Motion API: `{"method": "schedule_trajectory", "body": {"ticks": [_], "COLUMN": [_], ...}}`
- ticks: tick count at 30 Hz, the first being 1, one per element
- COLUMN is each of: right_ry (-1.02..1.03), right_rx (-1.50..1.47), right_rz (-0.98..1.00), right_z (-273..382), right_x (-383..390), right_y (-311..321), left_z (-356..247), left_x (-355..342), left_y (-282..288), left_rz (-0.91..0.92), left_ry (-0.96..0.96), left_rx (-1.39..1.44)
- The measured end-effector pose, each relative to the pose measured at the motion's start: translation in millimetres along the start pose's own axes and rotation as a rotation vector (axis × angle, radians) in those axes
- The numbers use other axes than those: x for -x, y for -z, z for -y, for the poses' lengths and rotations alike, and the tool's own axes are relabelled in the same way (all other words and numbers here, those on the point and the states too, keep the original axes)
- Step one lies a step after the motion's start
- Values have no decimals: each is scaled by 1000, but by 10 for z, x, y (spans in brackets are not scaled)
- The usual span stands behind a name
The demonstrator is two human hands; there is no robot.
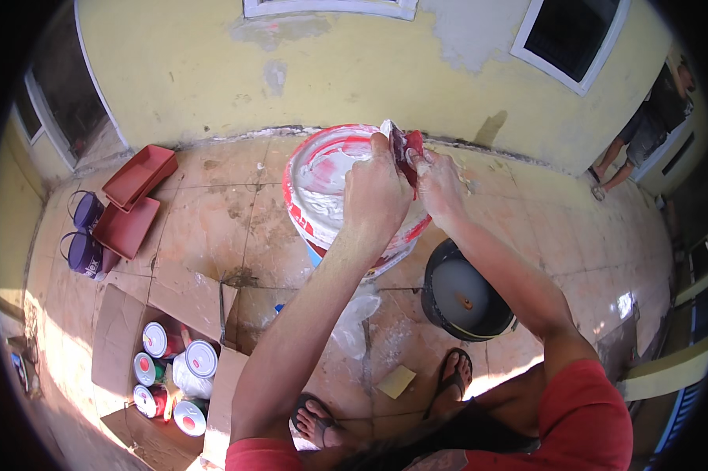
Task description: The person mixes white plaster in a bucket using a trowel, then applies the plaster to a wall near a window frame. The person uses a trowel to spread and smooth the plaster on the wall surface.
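I have both hands working close together above the tub, near its far right edge. The left hand is curled tight, gripping a dark scraper smeared with white paste. The right hand pinches a red piece right beside it; from here I cannot tell whether the two pieces touch. More white paste covers the tub's red-and-white top.

Just right of the tub, I see a black bucket of greyish liquid with a brown thing in it. A clear bag and a yellow sheet lie on the tiles near the sandalled feet. At lower left, an open box holds cans; beyond it are two red trays and two purple pails. On my far right, another person is by the yellow wall.
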State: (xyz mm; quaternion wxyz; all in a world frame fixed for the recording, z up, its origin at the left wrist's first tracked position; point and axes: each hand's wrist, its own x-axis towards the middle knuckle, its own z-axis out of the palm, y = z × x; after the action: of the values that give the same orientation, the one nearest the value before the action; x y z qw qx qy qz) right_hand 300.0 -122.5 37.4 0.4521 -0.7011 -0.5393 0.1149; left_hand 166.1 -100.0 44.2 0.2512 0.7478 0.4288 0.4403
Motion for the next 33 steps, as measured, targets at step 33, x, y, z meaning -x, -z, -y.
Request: {"method": "schedule_trajectory", "body": {"ticks": [33], "right_ry": [846], "right_rx": [461], "right_rz": [863], "right_z": [-313], "right_x": [-641], "right_y": [929], "left_z": [758], "left_x": [-90], "left_y": [1339], "left_rz": [-278], "left_ry": [186], "left_rx": [40]}}
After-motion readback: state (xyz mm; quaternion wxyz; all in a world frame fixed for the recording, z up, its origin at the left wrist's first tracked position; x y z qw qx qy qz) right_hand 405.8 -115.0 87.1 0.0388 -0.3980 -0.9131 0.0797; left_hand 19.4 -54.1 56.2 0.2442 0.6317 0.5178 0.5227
